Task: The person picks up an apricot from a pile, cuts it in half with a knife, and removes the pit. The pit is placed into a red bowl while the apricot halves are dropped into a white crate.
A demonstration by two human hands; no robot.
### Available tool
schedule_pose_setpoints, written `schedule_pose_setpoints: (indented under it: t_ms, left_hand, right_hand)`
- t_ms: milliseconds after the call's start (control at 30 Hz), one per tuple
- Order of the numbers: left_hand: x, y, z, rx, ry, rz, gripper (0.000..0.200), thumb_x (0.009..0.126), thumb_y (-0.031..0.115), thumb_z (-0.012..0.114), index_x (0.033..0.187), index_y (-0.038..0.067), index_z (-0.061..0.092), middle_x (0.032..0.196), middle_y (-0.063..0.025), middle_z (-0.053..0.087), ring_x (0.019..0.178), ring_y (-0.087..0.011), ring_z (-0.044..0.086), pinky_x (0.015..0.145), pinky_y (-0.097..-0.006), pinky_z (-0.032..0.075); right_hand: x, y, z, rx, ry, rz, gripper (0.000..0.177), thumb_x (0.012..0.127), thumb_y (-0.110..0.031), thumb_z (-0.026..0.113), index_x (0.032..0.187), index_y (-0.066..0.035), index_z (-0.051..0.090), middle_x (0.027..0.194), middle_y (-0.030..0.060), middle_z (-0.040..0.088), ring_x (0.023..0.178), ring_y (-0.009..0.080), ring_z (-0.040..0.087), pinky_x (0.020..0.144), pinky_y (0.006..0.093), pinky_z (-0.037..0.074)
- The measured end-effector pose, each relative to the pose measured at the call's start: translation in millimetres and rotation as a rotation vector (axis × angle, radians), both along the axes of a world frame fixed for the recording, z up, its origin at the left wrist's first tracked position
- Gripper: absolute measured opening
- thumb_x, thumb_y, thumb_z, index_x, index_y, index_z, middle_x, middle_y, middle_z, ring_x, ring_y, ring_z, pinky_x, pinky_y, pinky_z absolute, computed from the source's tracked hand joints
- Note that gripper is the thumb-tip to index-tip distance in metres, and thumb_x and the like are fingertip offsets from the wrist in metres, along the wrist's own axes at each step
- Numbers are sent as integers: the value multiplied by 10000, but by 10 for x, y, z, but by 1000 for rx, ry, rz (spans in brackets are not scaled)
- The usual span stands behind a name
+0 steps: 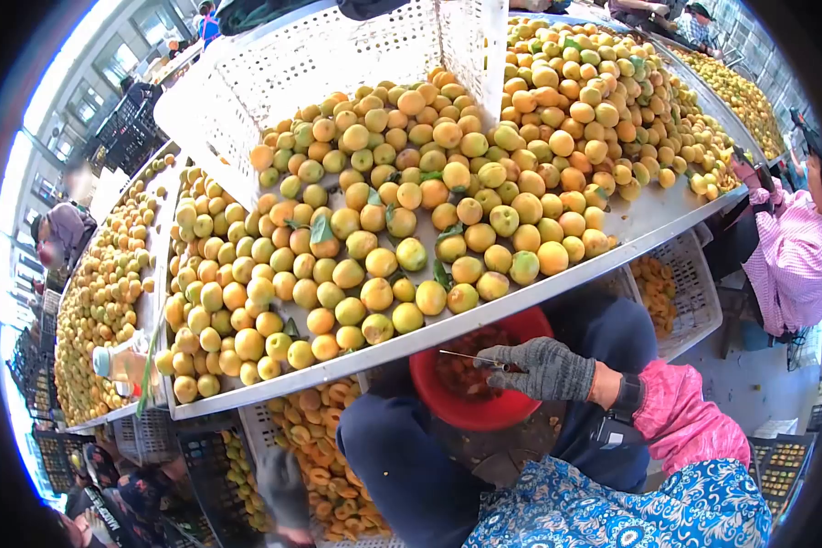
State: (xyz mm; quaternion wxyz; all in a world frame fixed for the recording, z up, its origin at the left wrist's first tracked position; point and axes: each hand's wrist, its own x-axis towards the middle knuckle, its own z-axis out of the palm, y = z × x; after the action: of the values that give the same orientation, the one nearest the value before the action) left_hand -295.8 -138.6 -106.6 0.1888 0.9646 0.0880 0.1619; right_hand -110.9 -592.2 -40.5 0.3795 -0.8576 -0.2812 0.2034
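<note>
My right hand (546, 370), in a grey knitted glove, is closed around a thin metal pointed tool (473, 357) whose tip points left. It hovers over a red bowl (478, 420) between my knees, which has reddish-brown pieces inside. At the lower left, my left hand (283, 489), also gloved, is smeared by motion, so its fingers and anything in them cannot be made out. It is beside a white crate of split apricots (333, 457). Whole apricots (376, 294) are spread over the metal table (557, 285) in front of me, with a few green leaves among them.
A white perforated crate (338, 55) lies tipped on the table among the apricots. Another crate (697, 292) with split fruit stands at right. A plastic bottle (123, 363) is at left. A person in a pink checked top (790, 260) sits at right; other people are around.
</note>
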Motion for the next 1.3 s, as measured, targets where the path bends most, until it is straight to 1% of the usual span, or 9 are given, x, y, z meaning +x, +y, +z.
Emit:
schedule_pose_setpoints:
  t_ms: [167,367,567,767,800,833,933,1000,1300]
  left_hand:
    - [2222,-1293,1057,-125,-118,-355,141,801,-5,627,941,0,618,925,-127,612,818,-298,605,746,-354,483]
    - [3310,-1975,736,314,179,-797,512,728,197,703,1219,139,572,1235,-124,565,1110,-344,540,939,-424,442]
    - [3553,-2111,563,401,268,-883,462,696,221,735,1122,122,588,1115,-115,589,994,-332,577,818,-425,494]
    - [2931,-2347,1038,-1026,275,-416,316,897,204,607,1120,-18,574,1030,-158,633,928,-219,622,796,-329,518]
    - [2819,-2381,934,-979,123,-471,263,945,155,519,1122,-32,571,1015,-160,631,911,-232,622,785,-333,523]
    - [2639,-2408,888,-221,-172,-610,272,956,145,486,1129,-53,553,1044,-156,622,943,-248,617,808,-343,520]
    - [2188,-2697,773,-226,89,-369,345,987,232,469,1144,-69,525,1094,-158,603,997,-266,601,846,-374,514]
    - [1963,-2978,751,-1655,71,-168,485,985,380,482,1174,-66,489,1126,-173,587,990,-294,605,857,-419,510]
    - [1328,-3481,966,-2159,-6,-252,635,923,480,549,1248,-58,460,1122,-181,593,1026,-297,586,924,-429,468]
  right_hand:
    - [91,-130,-8,-6,81,-93,357,895,-301,598,1184,-92,574,873,190,658,776,371,647,704,467,513]
    - [129,-300,-67,145,43,-172,275,912,-206,563,1129,-38,584,802,207,641,760,385,643,660,457,521]
    - [115,-438,-9,335,151,-319,249,924,-158,570,1133,-24,573,881,147,638,750,263,649,638,369,525]
    - [133,-340,356,540,462,-529,226,926,-114,559,1112,9,592,1009,176,658,825,306,665,669,387,536]
    - [118,-324,349,502,335,-514,222,926,-112,561,1108,12,592,979,171,663,808,306,666,664,378,535]
    - [88,-293,331,501,332,-510,222,926,-112,561,1108,12,592,979,171,663,808,306,666,664,378,535]
    - [-44,-181,257,493,-65,-453,225,931,-131,565,1110,4,592,876,162,670,752,310,660,630,374,521]
    - [-161,-117,210,566,-77,-481,239,937,-162,563,1113,-3,591,807,188,655,704,341,644,605,403,500]
    - [-638,-177,418,487,-101,-475,360,951,-175,540,1259,3,484,818,197,658,700,355,653,589,403,501]
